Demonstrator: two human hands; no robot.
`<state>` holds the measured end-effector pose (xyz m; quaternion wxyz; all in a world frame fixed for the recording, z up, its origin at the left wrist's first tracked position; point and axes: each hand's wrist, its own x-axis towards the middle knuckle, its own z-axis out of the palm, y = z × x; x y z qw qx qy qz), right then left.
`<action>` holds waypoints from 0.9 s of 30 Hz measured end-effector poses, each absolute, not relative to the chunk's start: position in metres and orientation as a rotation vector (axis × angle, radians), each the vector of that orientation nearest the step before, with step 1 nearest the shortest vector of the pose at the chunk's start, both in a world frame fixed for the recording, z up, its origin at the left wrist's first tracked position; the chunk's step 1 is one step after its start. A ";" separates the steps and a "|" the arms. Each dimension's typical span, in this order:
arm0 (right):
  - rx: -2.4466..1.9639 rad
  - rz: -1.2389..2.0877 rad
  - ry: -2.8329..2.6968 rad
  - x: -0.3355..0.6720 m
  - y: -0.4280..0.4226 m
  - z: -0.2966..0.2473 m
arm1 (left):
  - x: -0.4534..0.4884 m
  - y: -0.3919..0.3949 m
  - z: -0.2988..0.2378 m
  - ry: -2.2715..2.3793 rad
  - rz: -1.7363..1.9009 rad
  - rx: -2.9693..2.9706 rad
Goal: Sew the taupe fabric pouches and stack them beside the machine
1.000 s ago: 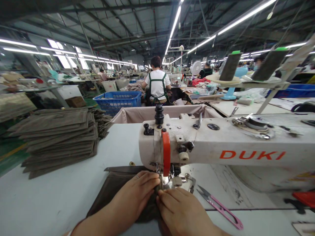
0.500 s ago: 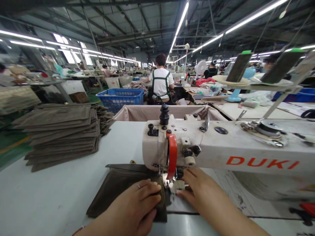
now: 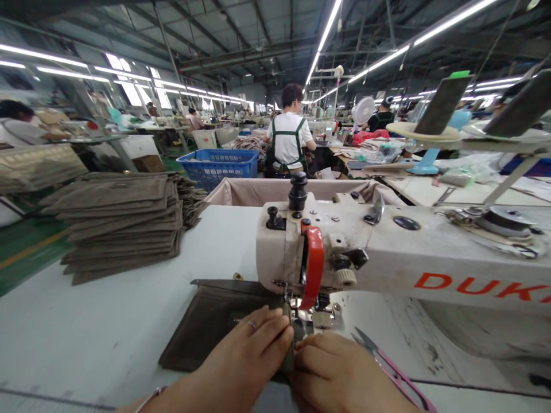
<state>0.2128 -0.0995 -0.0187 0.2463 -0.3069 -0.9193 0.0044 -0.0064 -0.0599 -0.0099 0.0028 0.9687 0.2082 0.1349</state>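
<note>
Since half a second ago, the right hand (image 3: 333,367) has moved from beside the presser foot to the near right edge of the dark brown fabric panel (image 3: 210,330); its fingers are curled, though whether they pinch the cloth I cannot tell. Outstretched and close together, the fingers of the left hand (image 3: 253,350) press flat on the panel, which lies left of the needle area on a smooth, pale tabletop (image 3: 86,338).

Overhead, fluorescent tubes (image 3: 64,55) run beneath dark steel roofing; a green floor (image 3: 47,249) shows at left. Beyond the table, a co-worker (image 3: 288,137) sits near a lattice-sided blue plastic basket (image 3: 224,166).

Scuffed cream metal forms the sewing machine (image 3: 379,235) — its curved guard (image 3: 316,267) glossy orange-red. Pink-handled thread snips (image 3: 400,376) lie beside the right hand; matte brown panels make a layered, uneven stack (image 3: 124,223) at left.
</note>
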 end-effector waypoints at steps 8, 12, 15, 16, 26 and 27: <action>-0.850 0.011 -2.466 0.208 -0.099 -0.026 | -0.004 -0.047 0.001 0.609 0.281 3.037; -0.894 0.016 -2.476 0.206 -0.096 -0.030 | -0.003 -0.040 0.006 0.601 0.335 3.025; -0.916 0.017 -2.496 0.206 -0.095 -0.030 | -0.001 -0.039 0.006 0.601 0.329 3.058; -0.927 0.022 -2.490 0.206 -0.095 -0.030 | -0.001 -0.040 0.005 0.626 0.343 3.062; -1.053 0.238 -2.389 0.213 -0.102 -0.012 | -0.009 -0.051 0.001 0.551 0.567 2.947; -1.073 0.240 -2.376 0.214 -0.103 -0.009 | -0.009 -0.050 0.003 0.557 0.558 2.939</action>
